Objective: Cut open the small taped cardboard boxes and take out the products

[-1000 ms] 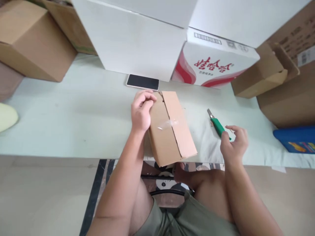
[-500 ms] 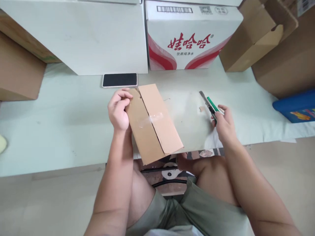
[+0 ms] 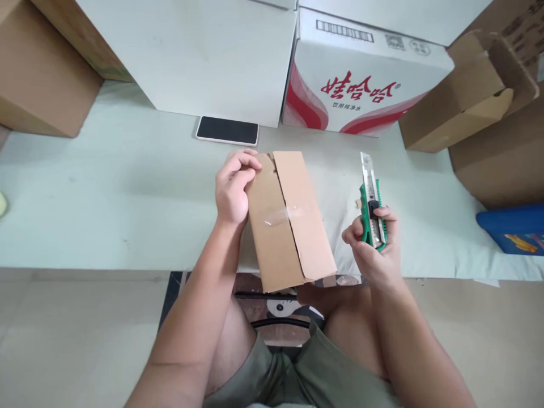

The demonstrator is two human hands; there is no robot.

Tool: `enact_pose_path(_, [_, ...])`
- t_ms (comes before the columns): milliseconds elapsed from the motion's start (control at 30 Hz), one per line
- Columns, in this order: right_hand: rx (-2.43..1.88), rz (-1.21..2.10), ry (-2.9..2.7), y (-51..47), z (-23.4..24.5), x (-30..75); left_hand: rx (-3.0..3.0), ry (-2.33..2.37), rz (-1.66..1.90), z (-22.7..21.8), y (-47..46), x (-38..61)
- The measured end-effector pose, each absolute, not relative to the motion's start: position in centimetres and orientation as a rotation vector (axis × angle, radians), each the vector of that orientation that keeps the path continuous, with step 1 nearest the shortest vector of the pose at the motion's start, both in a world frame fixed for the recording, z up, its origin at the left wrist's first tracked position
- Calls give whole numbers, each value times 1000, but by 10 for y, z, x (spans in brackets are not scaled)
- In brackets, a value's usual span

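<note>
My left hand grips the far left edge of a small cardboard box, thumb on top. The box lies tilted at the table's front edge, its near corner jutting past it. A seam runs between its two flaps, and a strip of clear tape crosses the middle of that seam. At the seam's far end the cardboard is torn. My right hand is closed around a green box cutter, right of the box and apart from it. The cutter's blade is out and points away from me.
A phone lies on the pale-green covered table. Behind it stand a large white box and a white-and-red carton. Brown cardboard boxes and a blue item are at the right, another brown box at the left.
My right hand has turned the box cutter so its flat side faces up and the blade points straight ahead. The camera view has shifted. My left hand still grips the box.
</note>
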State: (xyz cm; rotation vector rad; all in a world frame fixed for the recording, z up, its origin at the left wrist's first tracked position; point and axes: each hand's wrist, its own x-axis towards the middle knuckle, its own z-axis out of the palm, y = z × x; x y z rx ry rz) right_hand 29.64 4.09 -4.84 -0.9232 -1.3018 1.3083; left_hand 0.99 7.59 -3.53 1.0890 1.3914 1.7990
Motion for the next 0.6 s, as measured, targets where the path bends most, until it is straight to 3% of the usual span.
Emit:
enact_pose_path(267, [-1090,1012,-1166,36,-39,288,1093,1376,1768,-37,76,12])
enact_pose_path(467, [-879,862,-1282,41,-47,300,1103,1309,1832,-44,76,14])
enact_pose_path(600, [-986,713,-1304,35,-53,302,1102,1299,1834,-46,75,15])
